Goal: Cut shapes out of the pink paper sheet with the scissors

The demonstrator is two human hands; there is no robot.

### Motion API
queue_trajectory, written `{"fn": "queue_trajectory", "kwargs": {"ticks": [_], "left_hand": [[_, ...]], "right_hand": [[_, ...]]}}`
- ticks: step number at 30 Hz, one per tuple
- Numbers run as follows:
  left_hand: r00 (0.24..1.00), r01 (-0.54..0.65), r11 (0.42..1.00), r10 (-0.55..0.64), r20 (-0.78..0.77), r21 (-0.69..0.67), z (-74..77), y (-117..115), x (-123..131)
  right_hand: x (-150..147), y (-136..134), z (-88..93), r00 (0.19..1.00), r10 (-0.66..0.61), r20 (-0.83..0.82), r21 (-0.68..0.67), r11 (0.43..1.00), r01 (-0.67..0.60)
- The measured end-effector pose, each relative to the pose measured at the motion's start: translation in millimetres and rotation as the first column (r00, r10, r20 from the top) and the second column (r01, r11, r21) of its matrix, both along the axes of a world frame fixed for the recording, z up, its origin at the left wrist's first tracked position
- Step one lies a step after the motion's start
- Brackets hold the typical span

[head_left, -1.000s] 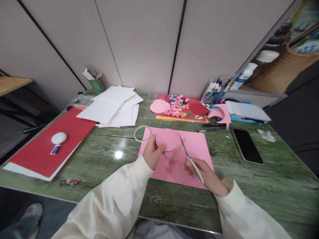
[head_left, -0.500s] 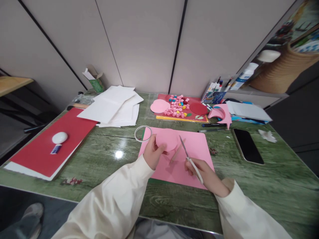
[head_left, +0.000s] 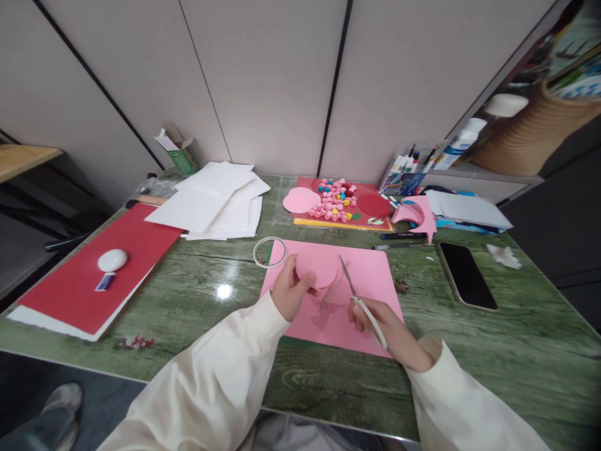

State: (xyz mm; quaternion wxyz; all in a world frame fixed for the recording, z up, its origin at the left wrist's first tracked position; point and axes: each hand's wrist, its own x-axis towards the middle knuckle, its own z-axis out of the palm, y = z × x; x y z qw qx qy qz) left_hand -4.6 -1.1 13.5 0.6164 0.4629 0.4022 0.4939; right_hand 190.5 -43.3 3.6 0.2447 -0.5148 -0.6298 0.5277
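My left hand (head_left: 290,287) pinches a rounded pink paper cutout (head_left: 320,269) by its left side, above a sheet of pink paper (head_left: 370,275). In my right hand (head_left: 378,322) is a pair of scissors (head_left: 355,297) with white handles, fingers closed round them. The blades point up and away, a little right of the cutout and apart from it. A narrow strip of paper (head_left: 334,289) shows below the cutout. Left of the sheet's upper corner lies a white ring (head_left: 255,252), like a tape roll.
Pink paper balls (head_left: 328,212) and a pink cutout (head_left: 302,200) lie at the back. A phone (head_left: 468,275) and a pink offcut (head_left: 428,219) are right. White sheets (head_left: 201,200) and red paper (head_left: 70,282) with a white oval object (head_left: 112,260) lie left.
The pink cutout has turned and tilted slightly in my left hand, its edge now a little lower. My right hand and the scissors have barely moved.
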Motion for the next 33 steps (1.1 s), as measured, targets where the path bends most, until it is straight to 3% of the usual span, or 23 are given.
{"fn": "queue_trajectory", "kwargs": {"ticks": [15, 33], "left_hand": [[0.998, -0.053, 0.998, 0.054, -0.022, 0.046, -2.4, 1.7, -0.9], [0.995, -0.013, 0.998, 0.019, -0.101, 0.058, -5.9, -0.4, -1.4]], "right_hand": [[-1.1, -2.0, 1.3, 1.000, 0.001, -0.002, 0.001, 1.000, -0.001], [1.2, -0.5, -4.2, 0.999, -0.010, -0.048, -0.002, 1.000, 0.010]]}}
